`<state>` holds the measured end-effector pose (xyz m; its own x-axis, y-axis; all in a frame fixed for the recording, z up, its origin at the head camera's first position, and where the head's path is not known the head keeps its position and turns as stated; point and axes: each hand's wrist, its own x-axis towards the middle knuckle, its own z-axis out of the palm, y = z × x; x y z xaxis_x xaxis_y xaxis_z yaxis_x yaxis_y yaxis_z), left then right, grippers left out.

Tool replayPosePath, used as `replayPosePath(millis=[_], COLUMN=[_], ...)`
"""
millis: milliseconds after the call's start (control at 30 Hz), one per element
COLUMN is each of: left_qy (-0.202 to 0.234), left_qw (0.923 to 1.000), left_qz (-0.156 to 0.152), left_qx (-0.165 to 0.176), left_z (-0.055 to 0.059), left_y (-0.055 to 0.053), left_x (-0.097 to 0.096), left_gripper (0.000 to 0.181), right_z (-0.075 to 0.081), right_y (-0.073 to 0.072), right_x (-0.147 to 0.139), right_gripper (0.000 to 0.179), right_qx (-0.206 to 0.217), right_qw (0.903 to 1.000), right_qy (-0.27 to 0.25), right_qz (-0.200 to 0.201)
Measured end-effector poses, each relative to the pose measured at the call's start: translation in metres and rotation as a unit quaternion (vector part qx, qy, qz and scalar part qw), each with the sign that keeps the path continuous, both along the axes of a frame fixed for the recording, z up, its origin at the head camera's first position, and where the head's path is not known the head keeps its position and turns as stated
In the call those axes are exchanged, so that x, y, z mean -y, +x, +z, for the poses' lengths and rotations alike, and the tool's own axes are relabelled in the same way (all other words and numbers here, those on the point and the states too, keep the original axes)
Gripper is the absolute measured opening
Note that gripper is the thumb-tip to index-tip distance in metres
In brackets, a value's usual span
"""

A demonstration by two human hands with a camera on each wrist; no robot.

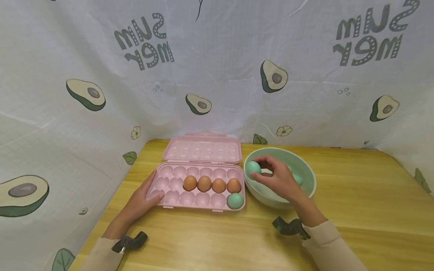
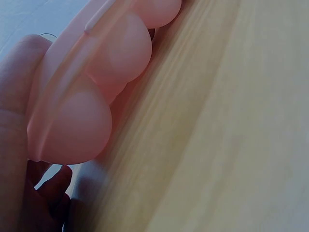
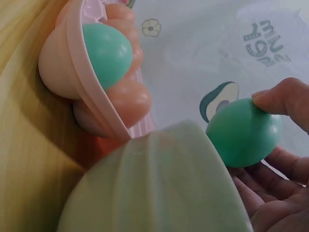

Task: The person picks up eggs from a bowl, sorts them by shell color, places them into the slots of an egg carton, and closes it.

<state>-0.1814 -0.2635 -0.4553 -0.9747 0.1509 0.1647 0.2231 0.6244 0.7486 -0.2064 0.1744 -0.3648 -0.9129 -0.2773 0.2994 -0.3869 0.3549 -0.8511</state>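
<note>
Clock directions as in the head view, twelve pointing away from the person. Right hand point(image 1: 278, 178) grasping: a smooth mint-green egg point(image 1: 253, 170) pinched between thumb and fingertips, the hand spread only as far as the egg's width. Held egg seen against the nine-to-ten o'clock side of a deep, round, pale-green bowl point(image 1: 285, 155); whether it touches the rim, cannot tell. At least one loose green egg point(image 1: 298, 179) lies in the bowl toward three o'clock, others partly hidden by the wrist. Carton, a pink plastic egg tray point(image 1: 202, 198), sits just beside the bowl at its nine o'clock, its shallow pink lid point(image 1: 202, 147) folded back to twelve and lying next to the cups. Left hand point(image 1: 140, 201) grasping the carton's end at eight to nine o'clock: thumb over the rim at the near corner, fingers along the end wall; left wrist view shows fingertips bent below the end cup. Carton has three rows of six. Middle row: four round brown eggs point(image 1: 204, 183) in a line, from near the centre out to three o'clock. Near row: one green egg point(image 1: 235, 201) seated in the four o'clock corner cup. All on a yellowish wood-grain worktop point(image 1: 356, 195). White cloth point(image 1: 230, 94) printed with avocados hangs beyond, at twelve. Beige sleeves point(image 1: 330, 239) at both wrists.
</note>
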Motion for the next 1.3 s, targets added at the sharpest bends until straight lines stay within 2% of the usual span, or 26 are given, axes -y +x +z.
replayPosePath(millis=[267,567,967,1300], left_qy=[0.001,0.001,0.002,-0.001], left_qw=[1.0000,1.0000,1.0000,1.0000], left_qz=[0.000,-0.001,-0.001,-0.002], left_qx=[-0.002,-0.001,0.000,-0.001], left_z=[-0.001,-0.001,-0.002,-0.002], left_y=[0.000,-0.001,-0.001,-0.001], left_x=[0.000,-0.001,-0.001,0.001], left_gripper=[0.089,0.089,0.089,0.088], right_z=[-0.001,-0.001,-0.003,-0.007], right_y=[0.003,0.007,0.009,0.007], right_x=[0.009,0.016,0.022,0.031], right_gripper=[0.036,0.037,0.037,0.037], right_qx=[-0.006,0.010,0.005,0.006], right_qw=[0.9996,0.9984,0.9970,0.9963], right_qy=[-0.024,-0.051,-0.077,-0.080], right_qz=[0.015,0.022,0.007,0.031])
